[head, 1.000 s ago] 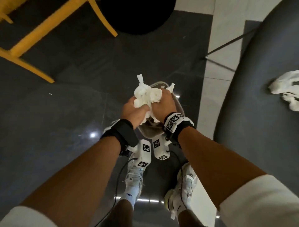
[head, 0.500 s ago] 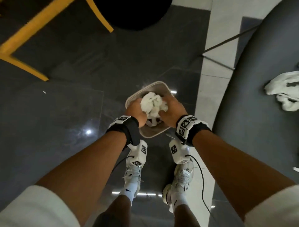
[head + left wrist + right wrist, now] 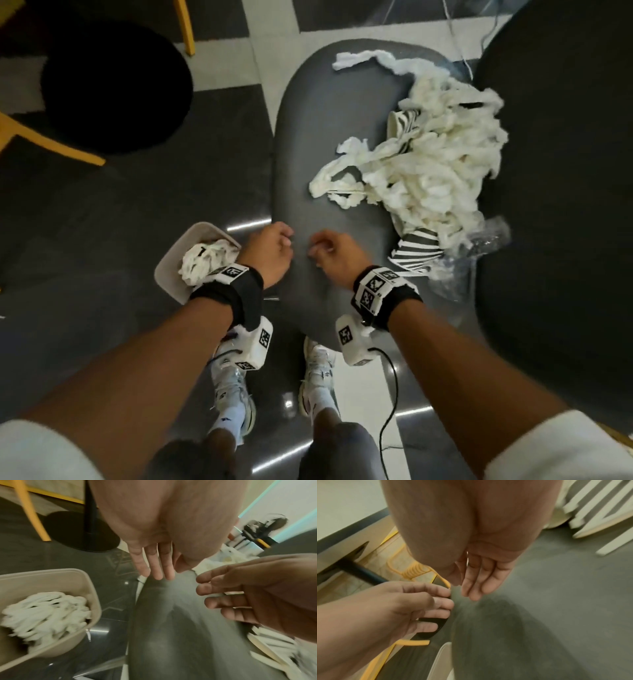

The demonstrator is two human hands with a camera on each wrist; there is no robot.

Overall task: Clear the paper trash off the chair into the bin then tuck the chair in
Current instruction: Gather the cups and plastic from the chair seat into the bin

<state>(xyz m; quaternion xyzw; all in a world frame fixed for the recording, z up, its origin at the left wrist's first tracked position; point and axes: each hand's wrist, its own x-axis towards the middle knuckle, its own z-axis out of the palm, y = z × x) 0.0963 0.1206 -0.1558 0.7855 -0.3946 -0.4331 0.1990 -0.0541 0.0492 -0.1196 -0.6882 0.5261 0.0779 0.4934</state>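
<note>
Left hand and right hand hover slack-fingered, empty, no writing legible

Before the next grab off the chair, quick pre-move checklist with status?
1. left hand holds nothing: ok.
2. right hand holds nothing: ok.
3. bin beside the chair seat, within reach: ok.
4. Room left in the bin: cannot tell; shredded paper already piled inside.
5. Seat cleared: not ok; paper pile remains, with striped cups and clear plastic.
</note>
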